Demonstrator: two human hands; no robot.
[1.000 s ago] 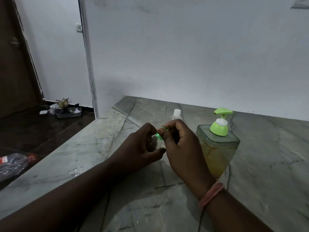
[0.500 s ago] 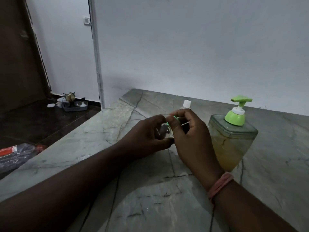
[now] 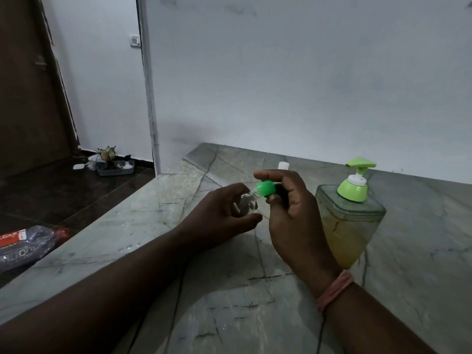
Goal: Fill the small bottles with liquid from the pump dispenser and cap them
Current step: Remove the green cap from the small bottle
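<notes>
My left hand (image 3: 217, 215) holds a small clear bottle (image 3: 246, 204) tilted on its side above the marble counter (image 3: 178, 290). My right hand (image 3: 293, 215) pinches the bottle's green cap (image 3: 265, 189) at its neck. Whether the cap sits on the neck or just off it is unclear. Behind my right hand stands a second small bottle, of which only the white cap (image 3: 283, 165) shows. To the right stands the pump dispenser (image 3: 350, 221), a clear square jar with yellow liquid and a light green pump head (image 3: 356, 181).
A white wall rises behind the counter. The counter's left edge drops to a dark floor with a plastic-wrapped package (image 3: 25, 245) and a small tray of clutter (image 3: 115, 164) by the doorway. Water droplets (image 3: 127, 247) lie near the counter's left edge.
The view has shifted, so everything sits further right in the frame. My right fingers have turned on the green cap, which now shows more fully. The left hand keeps its hold on the bottle.
</notes>
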